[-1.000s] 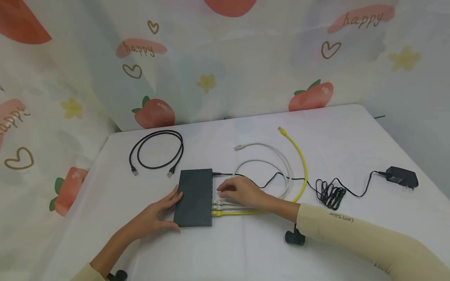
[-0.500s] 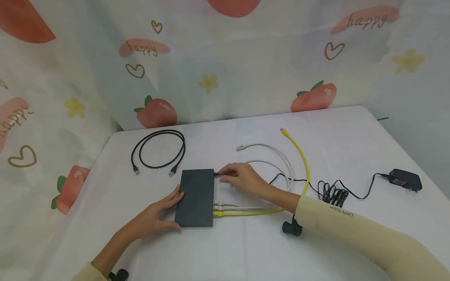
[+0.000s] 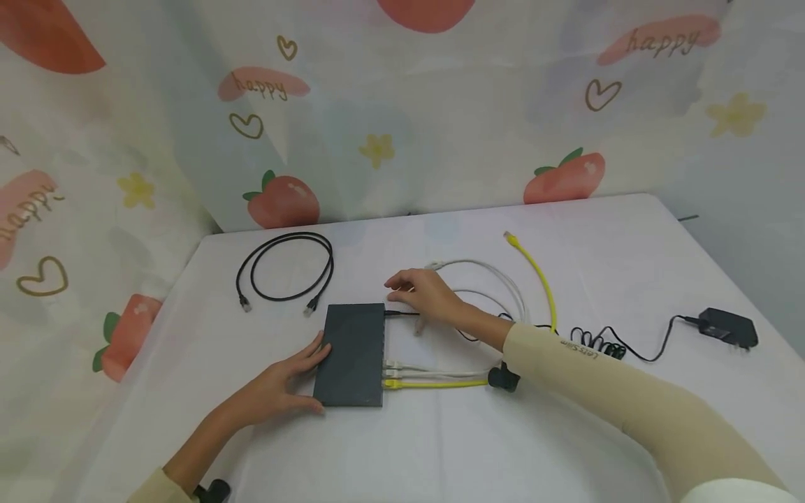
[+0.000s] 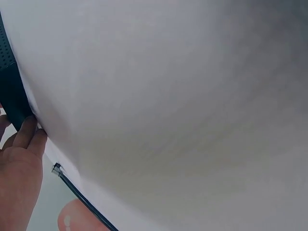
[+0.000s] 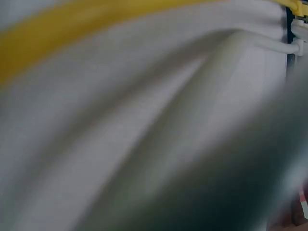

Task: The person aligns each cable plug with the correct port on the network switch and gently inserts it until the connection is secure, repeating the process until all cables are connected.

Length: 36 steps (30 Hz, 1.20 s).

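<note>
A flat black network switch (image 3: pixel 349 355) lies on the table in the head view. Along its left edge rests my left hand (image 3: pixel 279 391), fingers spread on the upper part and thumb at the near corner. The left wrist view shows those fingertips (image 4: pixel 30 130) against the dark casing. My right hand (image 3: pixel 430 293) hovers just beyond the black power plug (image 3: pixel 395 313) in the switch's right side, fingers loosely bent, nothing seen between them. White Ethernet cables (image 3: pixel 440 372) and a yellow Ethernet cable (image 3: pixel 440 383) run from ports nearer me. Blurred cables fill the right wrist view.
A coiled black Ethernet cable (image 3: pixel 292 299) lies at the back left. Toward the right are a bundled black power cord (image 3: pixel 594 340) and its power adapter (image 3: pixel 728 327). The yellow cable's loose end (image 3: pixel 512 239) points to the back of the white-covered table (image 3: pixel 503 447).
My right hand moved from above the white cables to the black power plug, touched it, then lifted off toward the back. The left hand and the switch stay in place.
</note>
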{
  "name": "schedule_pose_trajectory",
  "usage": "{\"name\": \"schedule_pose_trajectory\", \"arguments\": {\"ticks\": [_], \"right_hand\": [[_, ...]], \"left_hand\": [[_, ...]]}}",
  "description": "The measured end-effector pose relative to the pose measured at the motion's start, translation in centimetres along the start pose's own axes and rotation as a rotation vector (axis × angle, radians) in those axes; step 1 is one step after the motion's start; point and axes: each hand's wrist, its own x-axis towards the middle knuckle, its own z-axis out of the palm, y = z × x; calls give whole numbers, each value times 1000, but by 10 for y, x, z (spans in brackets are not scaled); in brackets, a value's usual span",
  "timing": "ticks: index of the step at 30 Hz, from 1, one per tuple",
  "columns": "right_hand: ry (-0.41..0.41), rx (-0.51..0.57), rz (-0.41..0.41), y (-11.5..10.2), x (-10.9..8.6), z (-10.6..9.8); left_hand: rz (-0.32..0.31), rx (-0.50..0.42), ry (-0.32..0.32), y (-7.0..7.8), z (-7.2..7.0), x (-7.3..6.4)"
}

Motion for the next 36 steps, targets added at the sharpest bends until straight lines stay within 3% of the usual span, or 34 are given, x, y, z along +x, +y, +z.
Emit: {"name": "schedule_pose_trajectory", "arguments": {"ticks": [11, 21, 36], "right_hand": [[-66, -11, -64, -7, 30, 5], [-116, -57, -147, -12, 61, 21], [-158, -67, -193, -17, 81, 34]], "left_hand": [[6, -46, -10, 2, -1, 0], [-8, -45, 0, 2, 0, -2], [14, -22, -6, 3, -2, -1]]}}
